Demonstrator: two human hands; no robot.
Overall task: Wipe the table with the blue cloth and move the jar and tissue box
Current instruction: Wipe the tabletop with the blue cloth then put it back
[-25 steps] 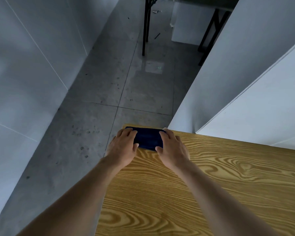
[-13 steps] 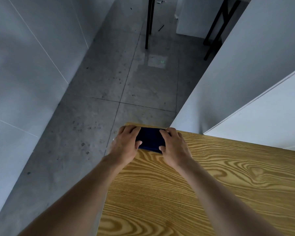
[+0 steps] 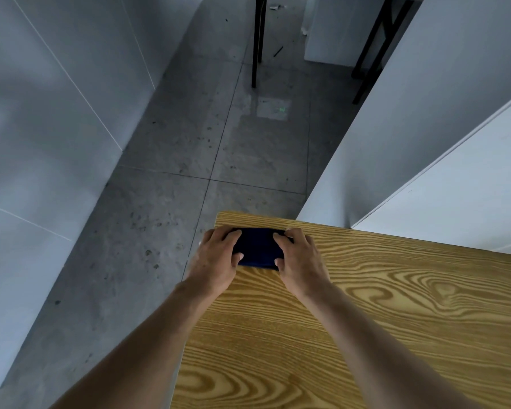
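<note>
A folded dark blue cloth (image 3: pixel 258 247) lies flat near the far left corner of the wooden table (image 3: pixel 366 320). My left hand (image 3: pixel 217 258) presses on the cloth's left end, fingers over its top. My right hand (image 3: pixel 300 256) presses on its right end in the same way. Both hands hold the cloth against the tabletop. No jar or tissue box is in view.
The table's left edge drops to a grey concrete floor (image 3: pixel 165 219). White panels (image 3: pixel 425 119) stand behind the table on the right, a white wall (image 3: pixel 42 113) on the left. Black table legs (image 3: pixel 257 42) stand far ahead.
Both hands and the cloth have slid slightly back from the table's far edge, towards me, staying at the corner. The view has tilted a little.
</note>
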